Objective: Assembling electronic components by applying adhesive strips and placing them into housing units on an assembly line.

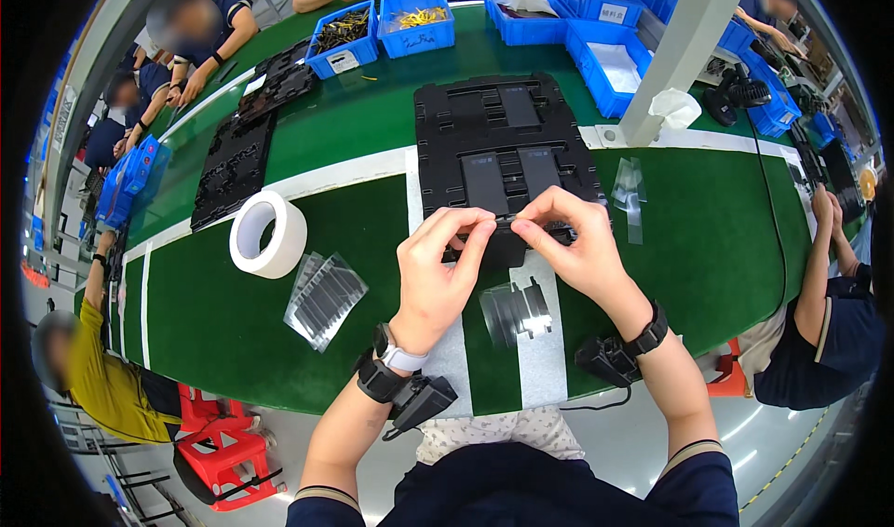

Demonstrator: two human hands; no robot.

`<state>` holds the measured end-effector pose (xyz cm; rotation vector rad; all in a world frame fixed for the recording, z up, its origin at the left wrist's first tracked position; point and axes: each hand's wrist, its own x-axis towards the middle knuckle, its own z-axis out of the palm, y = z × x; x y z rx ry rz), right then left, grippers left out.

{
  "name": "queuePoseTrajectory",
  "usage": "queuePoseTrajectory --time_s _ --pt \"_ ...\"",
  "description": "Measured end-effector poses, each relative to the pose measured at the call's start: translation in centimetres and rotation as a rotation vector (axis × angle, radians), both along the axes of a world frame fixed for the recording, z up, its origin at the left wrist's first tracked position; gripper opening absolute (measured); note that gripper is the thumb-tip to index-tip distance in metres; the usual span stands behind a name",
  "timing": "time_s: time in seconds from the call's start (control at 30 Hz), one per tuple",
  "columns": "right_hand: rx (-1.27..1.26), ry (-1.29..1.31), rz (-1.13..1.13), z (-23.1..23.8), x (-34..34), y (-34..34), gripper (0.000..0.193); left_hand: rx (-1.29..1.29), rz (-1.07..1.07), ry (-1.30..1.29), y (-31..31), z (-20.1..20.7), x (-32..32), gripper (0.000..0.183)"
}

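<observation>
My left hand (pixel 438 262) and my right hand (pixel 582 243) meet at the middle of the bench. Thumbs and fingertips pinch the upper edge of a flat black rectangular pack (pixel 506 247), which is partly hidden by the fingers. It sits over the near edge of a black moulded tray (pixel 447 122). Similar dark packs lie in the tray's slots, among them one at the far end (pixel 519 106). Just nearer than my hands are clear film strips with dark bars (pixel 517 313).
A white tape roll (pixel 291 238) and more film strips (pixel 326 296) lie left. Clear strips (pixel 630 196) lie right of the tray. Blue bins (pixel 417 38) line the back, and a grey post (pixel 675 61) rises at right. Co-workers sit around the green bench (pixel 708 248).
</observation>
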<state>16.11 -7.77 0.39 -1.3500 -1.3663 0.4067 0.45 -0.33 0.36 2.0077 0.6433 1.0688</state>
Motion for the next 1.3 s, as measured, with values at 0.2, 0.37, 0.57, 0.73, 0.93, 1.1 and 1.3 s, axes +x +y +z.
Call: queuePoseTrajectory --time_s 0.2,0.37,0.57,0.73,0.93,1.1,1.3 --pt "0.021 0.119 0.012 0.7 -0.4 -0.5 0.03 -0.528 -0.363 -0.074 -0.2 -0.8 -0.1 0.027" --pt "0.027 0.458 0.28 0.2 0.7 -0.8 0.024 -0.767 -0.518 -0.122 -0.1 -0.6 -0.4 0.02" --pt "0.019 0.896 0.636 -0.7 1.1 -0.2 0.021 -0.759 -0.622 -0.125 -0.7 -0.5 -0.5 0.023" --pt "-0.064 1.006 0.705 -0.7 0.9 -0.3 0.027 -0.773 -0.635 -0.157 -0.9 -0.7 -0.5 0.024" --pt "-0.133 1.006 0.654 0.1 0.9 -1.3 0.039 -0.736 -0.58 -0.12 -1.3 -0.7 -0.3 0.022" --pt "-0.107 0.182 0.38 3.9 2.2 -4.2 0.05 -0.416 -0.386 0.232 -0.5 -0.4 -0.5 0.012" --pt "-0.36 -0.624 0.245 2.0 1.7 -7.4 0.039 -0.029 -0.359 0.467 -1.3 -0.7 -0.2 0.02"
